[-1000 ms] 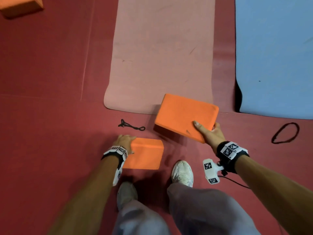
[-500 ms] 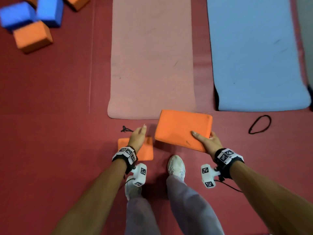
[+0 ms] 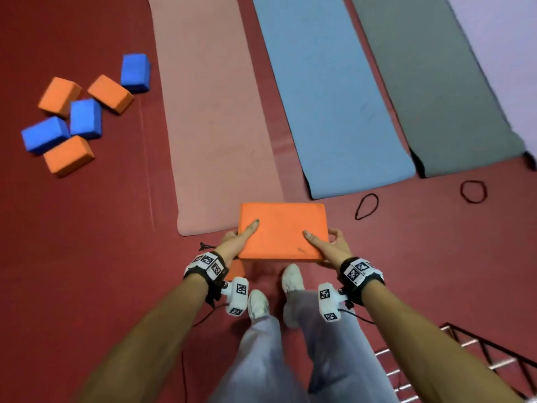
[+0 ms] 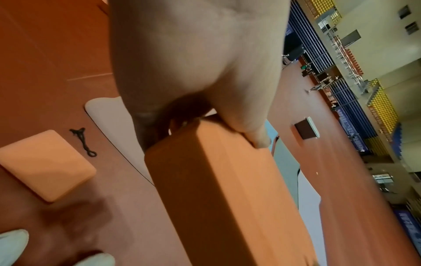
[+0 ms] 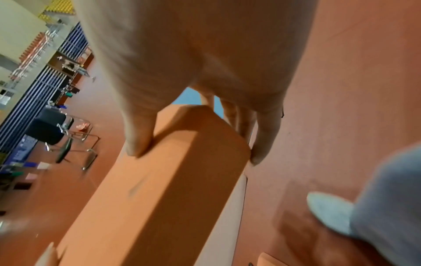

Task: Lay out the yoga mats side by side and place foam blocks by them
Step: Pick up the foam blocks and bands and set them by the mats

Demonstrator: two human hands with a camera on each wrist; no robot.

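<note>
Both hands hold one orange foam block (image 3: pixel 280 229) above the floor, over the near end of the pink mat (image 3: pixel 215 117). My left hand (image 3: pixel 236 242) grips its left end with the thumb on top. My right hand (image 3: pixel 327 245) grips the right end the same way. The wrist views show the same block (image 4: pixel 218 189) (image 5: pixel 159 189) clamped between thumb and fingers. A second orange block (image 4: pixel 45 165) lies flat on the floor by my left foot, mostly hidden in the head view. Blue mat (image 3: pixel 328 97) and grey mat (image 3: pixel 436 82) lie beside the pink one.
A loose pile of orange and blue foam blocks (image 3: pixel 78 117) sits on the red floor at the left. Black elastic bands (image 3: pixel 366 205) (image 3: pixel 473 191) lie near the mat ends, another black tie (image 3: pixel 205 246) by my left hand. A metal rack (image 3: pixel 465 365) is at the lower right.
My left hand has left the small block on the floor and taken the left end of the large block. I have straightened up, so more of the mats and pile shows.
</note>
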